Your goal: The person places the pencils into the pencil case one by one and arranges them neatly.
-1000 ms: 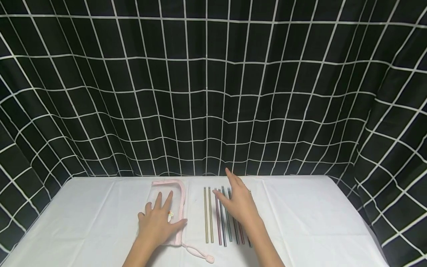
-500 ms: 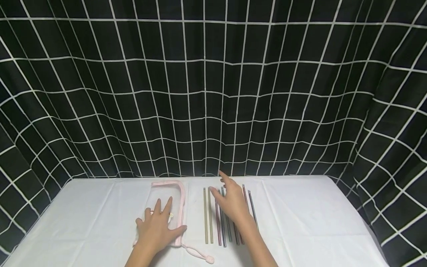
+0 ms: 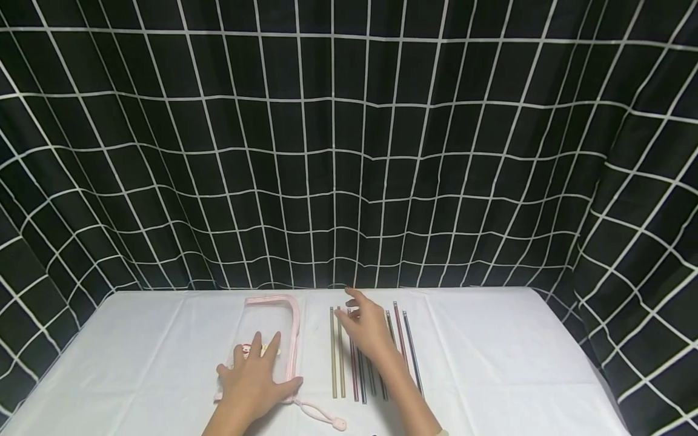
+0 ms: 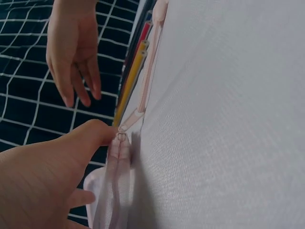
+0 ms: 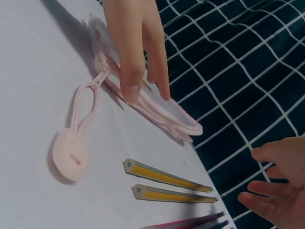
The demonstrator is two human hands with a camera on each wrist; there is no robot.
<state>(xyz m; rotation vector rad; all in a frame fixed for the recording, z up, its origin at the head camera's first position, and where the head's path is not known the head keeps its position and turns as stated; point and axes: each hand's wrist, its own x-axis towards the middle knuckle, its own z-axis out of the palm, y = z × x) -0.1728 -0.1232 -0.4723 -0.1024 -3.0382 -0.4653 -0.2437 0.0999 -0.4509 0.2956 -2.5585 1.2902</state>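
A clear zip pencil pouch with pink trim (image 3: 293, 339) lies flat on the left half of the table. Spread over it is my left hand (image 3: 248, 378), its thumb by the zipper (image 4: 116, 181) near the slider. A pink cord ends in an oval pull tab (image 5: 70, 155). My right hand (image 3: 369, 333) hovers over a row of pencils, fingers loosely bent with nothing between them. Two yellow pencils (image 3: 334, 357) lie at the left of the row, beside a red pencil (image 3: 353, 369). Another red pencil (image 3: 400, 327) and a dark pencil (image 3: 412, 351) lie at the right. My right hand and forearm partly cover the middle ones.
White cloth covers the table (image 3: 507, 363). A black curtain with a white grid (image 3: 349, 151) hangs behind the table's far edge and along both sides.
My right hand has moved left above the pencils, uncovering those at the right of the row. My left hand has slid slightly towards the near edge on the pouch, showing more of its print.
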